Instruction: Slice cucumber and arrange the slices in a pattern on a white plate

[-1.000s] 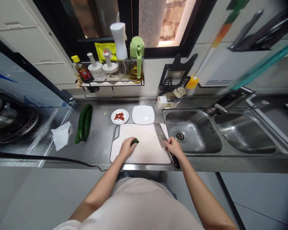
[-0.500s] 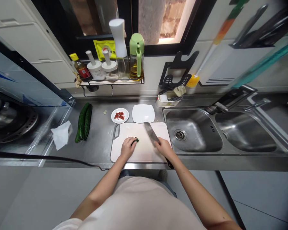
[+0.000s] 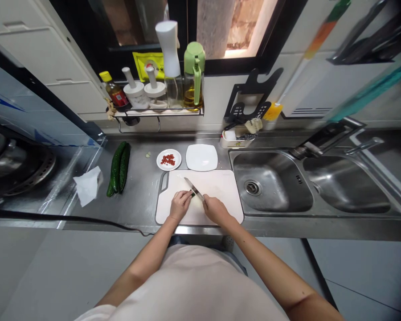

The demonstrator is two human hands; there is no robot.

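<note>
On the white cutting board (image 3: 217,183), my left hand (image 3: 180,205) is closed over a small dark green vegetable piece (image 3: 193,194), mostly hidden by the fingers and the blade. My right hand (image 3: 215,210) grips a kitchen knife (image 3: 194,189) by its handle. The blade points up and to the left, right at the fingertips of my left hand and over the green piece. Beyond the board stand a white square plate (image 3: 201,157) and a small white plate (image 3: 160,166) with chopped red bits on it.
Two cucumbers (image 3: 119,169) lie left of the board, beside a crumpled white tissue (image 3: 87,186). A double sink (image 3: 270,183) adjoins the board on the right. Above the counter, a wall rack (image 3: 160,113) carries bottles and jars. A black cable (image 3: 87,218) crosses the left front edge.
My right hand has brought the knife leftward, from apart on the board's right side to the green piece at my left fingertips. My left hand stays in place on the board.
</note>
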